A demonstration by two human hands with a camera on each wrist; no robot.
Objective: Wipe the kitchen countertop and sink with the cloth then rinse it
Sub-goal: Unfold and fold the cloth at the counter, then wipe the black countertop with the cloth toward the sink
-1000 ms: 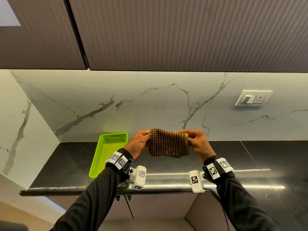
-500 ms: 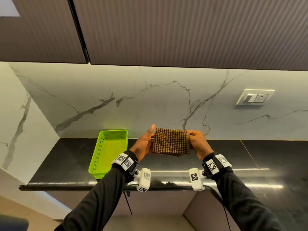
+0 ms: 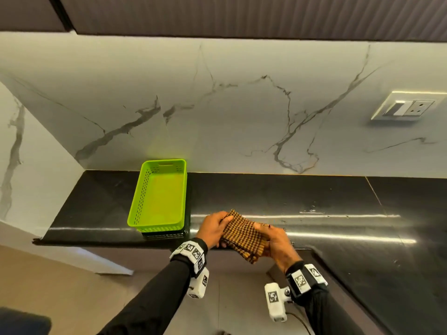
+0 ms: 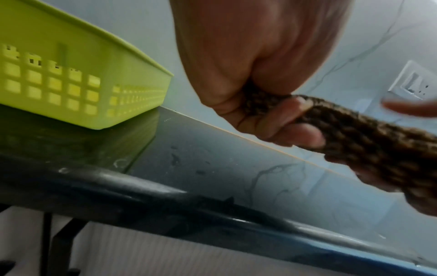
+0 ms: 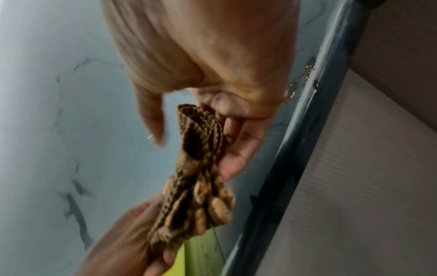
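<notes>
Two hands are now bringing the cloth [image 3: 244,235] down from chest height to the front edge of the black countertop [image 3: 314,201], folded smaller than a second ago, so wiping is likely starting. Left hand [image 3: 214,228] is gripping one end with curled fingers; right hand [image 3: 278,245] is pinching the other. Green basket [image 3: 158,197] is sitting nearby. No readable writing is showing, only wristband marker patterns.

no readable text, wristbands [image 3: 193,255] bear coded squares
</notes>
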